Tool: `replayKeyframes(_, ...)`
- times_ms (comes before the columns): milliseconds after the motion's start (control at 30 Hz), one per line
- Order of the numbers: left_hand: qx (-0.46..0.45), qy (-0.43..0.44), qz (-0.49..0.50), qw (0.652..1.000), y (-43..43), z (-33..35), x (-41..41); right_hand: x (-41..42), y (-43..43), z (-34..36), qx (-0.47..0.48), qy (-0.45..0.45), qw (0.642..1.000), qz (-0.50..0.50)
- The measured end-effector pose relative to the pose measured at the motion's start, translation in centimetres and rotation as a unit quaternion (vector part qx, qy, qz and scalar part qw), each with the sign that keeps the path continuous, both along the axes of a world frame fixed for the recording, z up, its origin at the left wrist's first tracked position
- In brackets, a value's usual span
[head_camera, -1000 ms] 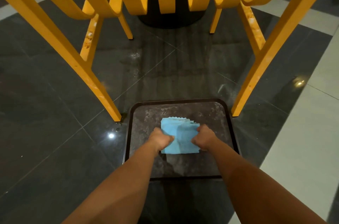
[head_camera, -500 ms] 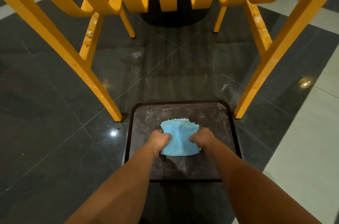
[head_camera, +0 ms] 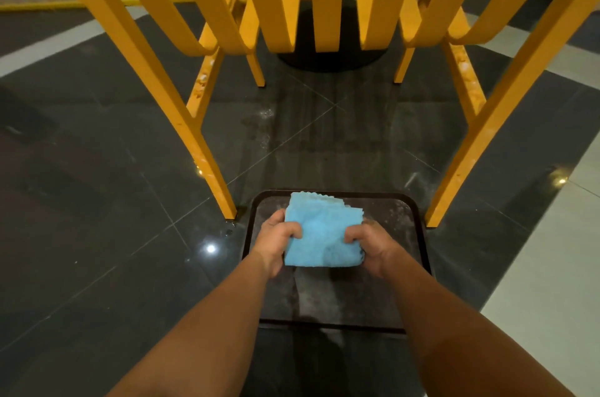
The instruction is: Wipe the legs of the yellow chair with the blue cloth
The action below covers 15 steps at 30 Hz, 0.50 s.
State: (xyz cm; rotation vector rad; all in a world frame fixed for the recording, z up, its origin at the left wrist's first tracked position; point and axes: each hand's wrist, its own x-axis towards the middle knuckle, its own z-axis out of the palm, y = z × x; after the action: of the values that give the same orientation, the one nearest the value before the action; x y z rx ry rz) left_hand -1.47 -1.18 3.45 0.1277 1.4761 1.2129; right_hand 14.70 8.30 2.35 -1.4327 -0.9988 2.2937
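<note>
A folded blue cloth (head_camera: 321, 231) is held above a dark tray (head_camera: 412, 231) on the floor. My left hand (head_camera: 274, 240) grips its left edge and my right hand (head_camera: 373, 245) grips its right edge, fingers curled over the front. The yellow chair stands just beyond. Its near left leg (head_camera: 194, 143) slants down to the floor beside the tray's left corner. Its near right leg (head_camera: 474, 143) lands beside the tray's right corner. Two far legs (head_camera: 201, 84) show scuffed, pale patches.
The floor is dark glossy tile, with pale tile (head_camera: 558, 266) along the right. A black round table base (head_camera: 331, 52) stands behind the chair's slats. A yellow line (head_camera: 65, 3) runs along the far floor edge.
Both hands have lifted the cloth off the tray and tipped it up toward me, folded smaller. The view has tilted upward a little.
</note>
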Motion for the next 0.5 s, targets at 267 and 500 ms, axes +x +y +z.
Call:
replayKeyframes(267, 0.074, 0.013, 0.012, 0.997, -1.5, 4.9, -1.5, -1.4, -0.2, 5.3, 0.046, 0.12, 0.991, 0.031)
replayKeyframes(500, 0.126, 0.083, 0.001, 0.989, -3.5, 9.3, -2.8, -2.9, -1.3, 9.7, 0.106, 0.153, 0.977, 0.108)
